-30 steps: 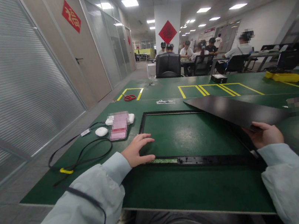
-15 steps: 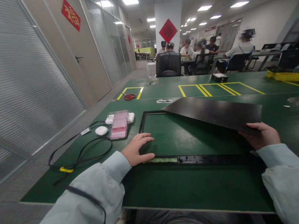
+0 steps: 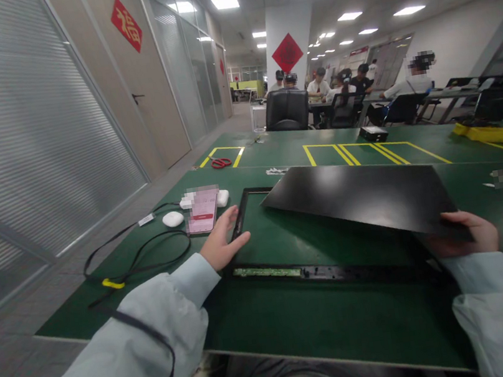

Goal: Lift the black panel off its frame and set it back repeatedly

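A thin black rectangular panel (image 3: 356,195), glossy on top, is tilted above the right part of a black rectangular frame (image 3: 358,272). My right hand (image 3: 473,231) grips the panel by its near right corner, thumb on top and the other fingers hidden underneath. A green circuit strip (image 3: 268,271) lies in the frame's near side. At the frame's left side is my left hand (image 3: 227,239), thumb and fingers apart and nothing held; whether it touches the frame I cannot tell. The panel hides the frame's far right part.
Left of the frame lie a pink-screened phone (image 3: 202,211), a white rounded case (image 3: 173,219) and a black strap (image 3: 141,271). Red-handled scissors (image 3: 220,163) and a small black box (image 3: 374,133) rest farther back. Several people sit beyond the green table (image 3: 319,323).
The panel has shifted right and shows more of its glossy top, my right hand moving right with it. My left hand has moved up and slightly left, off the frame's near corner.
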{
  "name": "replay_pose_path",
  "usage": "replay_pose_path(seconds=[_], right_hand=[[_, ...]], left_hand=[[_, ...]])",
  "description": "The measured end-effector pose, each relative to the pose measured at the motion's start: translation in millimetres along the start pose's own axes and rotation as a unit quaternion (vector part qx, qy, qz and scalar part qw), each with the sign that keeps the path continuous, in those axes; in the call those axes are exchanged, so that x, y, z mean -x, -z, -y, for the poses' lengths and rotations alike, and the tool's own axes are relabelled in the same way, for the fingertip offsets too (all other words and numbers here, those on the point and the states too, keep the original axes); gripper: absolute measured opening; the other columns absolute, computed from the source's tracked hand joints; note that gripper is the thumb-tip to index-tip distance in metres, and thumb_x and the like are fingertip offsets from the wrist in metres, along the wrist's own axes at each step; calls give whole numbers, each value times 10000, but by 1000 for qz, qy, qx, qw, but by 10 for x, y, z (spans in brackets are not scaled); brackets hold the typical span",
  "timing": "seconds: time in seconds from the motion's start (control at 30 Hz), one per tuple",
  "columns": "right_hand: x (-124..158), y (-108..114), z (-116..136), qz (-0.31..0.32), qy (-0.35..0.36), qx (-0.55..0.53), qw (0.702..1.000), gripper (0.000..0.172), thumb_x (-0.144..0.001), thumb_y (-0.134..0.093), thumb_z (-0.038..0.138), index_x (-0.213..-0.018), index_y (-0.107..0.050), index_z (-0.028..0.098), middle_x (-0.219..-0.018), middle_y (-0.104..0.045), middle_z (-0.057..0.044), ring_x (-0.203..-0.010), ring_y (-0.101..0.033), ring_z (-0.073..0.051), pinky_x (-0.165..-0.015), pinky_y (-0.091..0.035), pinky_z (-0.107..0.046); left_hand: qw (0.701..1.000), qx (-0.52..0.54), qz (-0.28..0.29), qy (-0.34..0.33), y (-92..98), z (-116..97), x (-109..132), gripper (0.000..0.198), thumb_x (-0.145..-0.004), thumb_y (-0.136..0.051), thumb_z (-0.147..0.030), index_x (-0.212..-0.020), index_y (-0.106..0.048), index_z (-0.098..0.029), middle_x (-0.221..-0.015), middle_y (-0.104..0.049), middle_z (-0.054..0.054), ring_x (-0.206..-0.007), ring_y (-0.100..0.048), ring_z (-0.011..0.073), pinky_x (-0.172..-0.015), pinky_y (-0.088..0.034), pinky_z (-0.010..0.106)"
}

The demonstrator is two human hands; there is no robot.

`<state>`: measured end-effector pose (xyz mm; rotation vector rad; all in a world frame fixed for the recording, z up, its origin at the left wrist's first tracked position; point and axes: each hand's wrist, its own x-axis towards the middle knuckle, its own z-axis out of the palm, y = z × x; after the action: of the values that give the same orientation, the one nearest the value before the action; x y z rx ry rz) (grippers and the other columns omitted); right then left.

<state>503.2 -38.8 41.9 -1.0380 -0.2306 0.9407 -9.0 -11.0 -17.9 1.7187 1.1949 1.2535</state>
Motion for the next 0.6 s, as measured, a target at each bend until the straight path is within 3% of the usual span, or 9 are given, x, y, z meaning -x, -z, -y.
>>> replay_pose_path(seconds=[0.1, 0.2, 0.3, 0.4, 0.6], right_hand=[[107, -55, 38, -17, -2, 24, 1000, 604, -477, -625, 77, -1030, -820, 223, -882, -836, -72, -758, -801, -277, -875, -738, -468], [86, -21, 100, 7, -11, 40, 999, 758, -471, -642, 133, -1191, -849, 247, -1089, -889, -109, -1021, -854, -374, -1028, -703, -601], [-71, 115, 150, 47, -64, 81, 994, 788, -513, -679, 156, -1273, -852, 274, -1197, -892, -125, -1132, -850, -416, -1072, -681, -642], [-195, 212, 152, 81, -60, 117, 988, 778, -553, -719, 179, -1310, -851, 307, -1251, -889, -113, -1174, -846, -426, -1087, -682, -630], [-99, 117, 16, 132, -66, 200, 969, 630, -591, -750, 181, -1196, -882, 301, -1172, -903, -91, -1169, -855, -408, -1010, -732, -529]], left_hand=[[990, 115, -51, 69, 7, -39, -33, 953, -806, -999, -419, -1644, -576, -248, -1651, -641, 234, -1552, -628, 422, -1331, -456, 641], [966, 207, -80, 135, 20, -122, -38, 855, -795, -1012, -311, -1567, -655, -229, -1474, -771, 200, -1404, -740, 365, -1216, -589, 525], [932, 292, -49, 208, 37, -230, -31, 599, -826, -979, -228, -1383, -772, -153, -1139, -868, 154, -1067, -847, 283, -923, -707, 366], [908, 347, -11, 236, 51, -327, -33, 474, -788, -957, -131, -1248, -842, -134, -923, -866, 94, -782, -822, 212, -673, -683, 272], [897, 391, -47, 203, 49, -423, -59, 301, -723, -934, -52, -1008, -899, -142, -864, -886, 72, -700, -789, 151, -637, -637, 192]])
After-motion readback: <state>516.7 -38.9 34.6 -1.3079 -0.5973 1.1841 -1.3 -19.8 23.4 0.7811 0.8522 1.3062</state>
